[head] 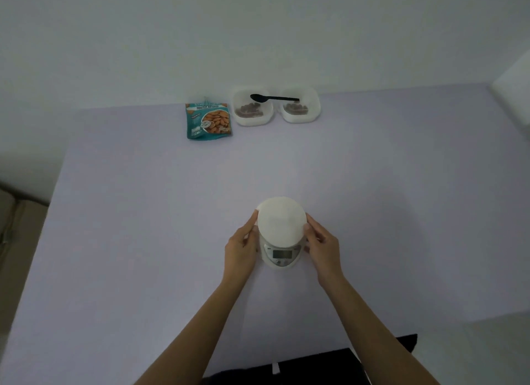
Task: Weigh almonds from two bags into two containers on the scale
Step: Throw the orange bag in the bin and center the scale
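A white kitchen scale (281, 235) with a round platform and a small display stands on the table near me. My left hand (242, 247) grips its left side and my right hand (321, 247) grips its right side. Far back stand two white containers: the left container (252, 107) and the right container (299, 106), each holding some almonds. A black spoon (272, 98) lies across their rims. A teal almond bag (208, 121) stands left of the containers. Only one bag shows.
The table (143, 241) has a pale lilac cover and reaches a white wall at the back. A white object (513, 89) sits at the right edge. Floor and a beige surface (14, 226) show on the left.
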